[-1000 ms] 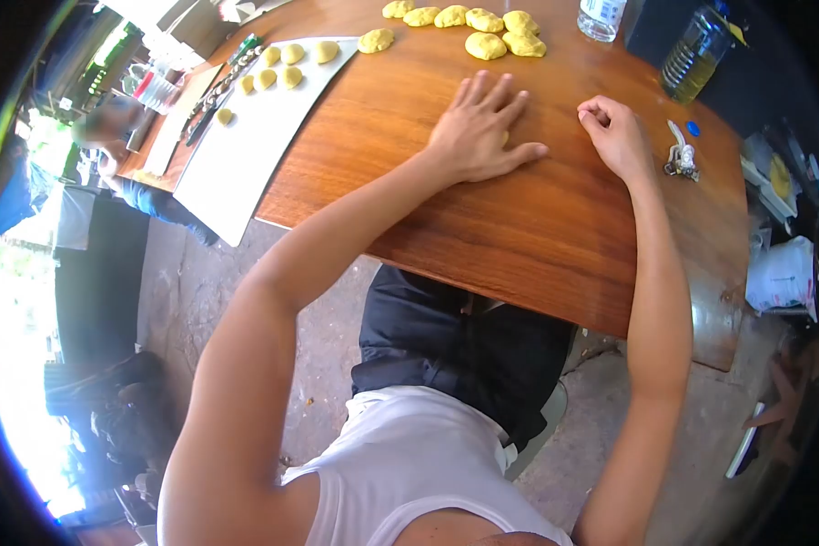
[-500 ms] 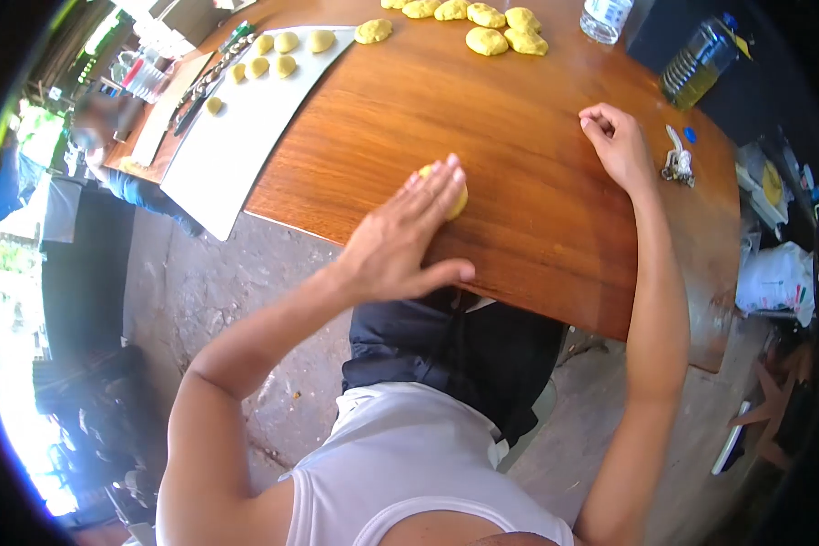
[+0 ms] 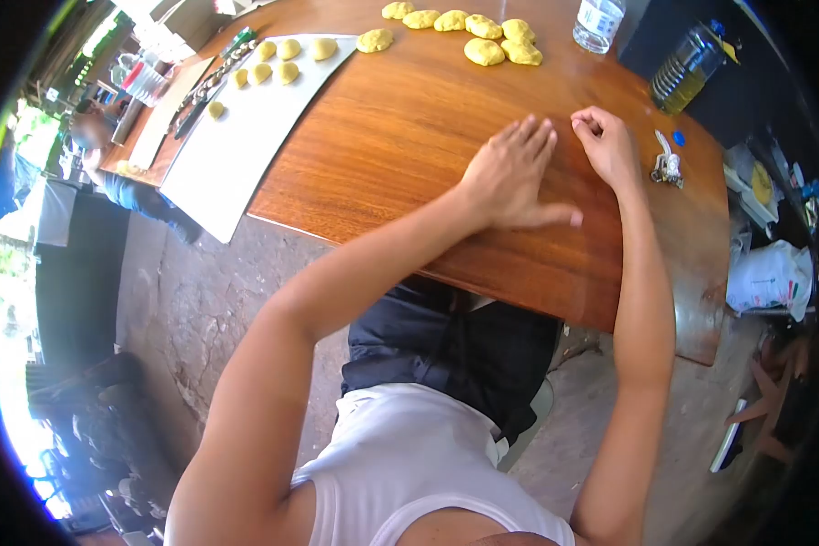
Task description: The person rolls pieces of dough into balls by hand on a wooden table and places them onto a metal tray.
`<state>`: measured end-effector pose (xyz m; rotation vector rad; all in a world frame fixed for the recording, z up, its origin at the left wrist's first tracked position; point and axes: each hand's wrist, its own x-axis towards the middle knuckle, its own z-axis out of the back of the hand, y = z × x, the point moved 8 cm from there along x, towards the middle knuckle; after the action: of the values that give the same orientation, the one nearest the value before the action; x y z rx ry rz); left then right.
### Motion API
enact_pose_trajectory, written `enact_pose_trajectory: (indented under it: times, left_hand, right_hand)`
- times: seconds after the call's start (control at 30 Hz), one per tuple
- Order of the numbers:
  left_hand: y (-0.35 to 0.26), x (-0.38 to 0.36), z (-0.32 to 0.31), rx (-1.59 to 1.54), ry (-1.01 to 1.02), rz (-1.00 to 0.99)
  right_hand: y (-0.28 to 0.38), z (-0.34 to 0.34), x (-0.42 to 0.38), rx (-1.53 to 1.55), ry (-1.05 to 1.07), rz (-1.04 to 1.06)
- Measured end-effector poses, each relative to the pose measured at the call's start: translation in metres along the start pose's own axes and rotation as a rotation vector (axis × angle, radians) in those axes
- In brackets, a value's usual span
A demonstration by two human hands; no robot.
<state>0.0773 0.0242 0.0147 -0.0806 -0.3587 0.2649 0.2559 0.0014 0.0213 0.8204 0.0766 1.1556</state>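
Over the desk (image 3: 382, 136), the left hand (image 3: 511, 175) is palm-down, its grip flattened with thumb apart, anything beneath hidden. The right hand (image 3: 610, 150) curls its grip together; yellow dough pieces (image 3: 484, 53) lie beyond both.

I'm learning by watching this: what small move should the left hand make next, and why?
Perhaps lift the left hand slightly: it is palm down over the wooden table, hiding whatever may be beneath it, while the right hand is curled beside it.
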Motion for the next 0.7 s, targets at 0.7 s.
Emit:
enact_pose_trajectory:
  times: [0.7]
  left_hand:
    - [0.106, 0.026, 0.001, 0.107, 0.101, 0.292]
  right_hand:
    - [0.008, 0.002, -0.005, 0.010, 0.005, -0.036]
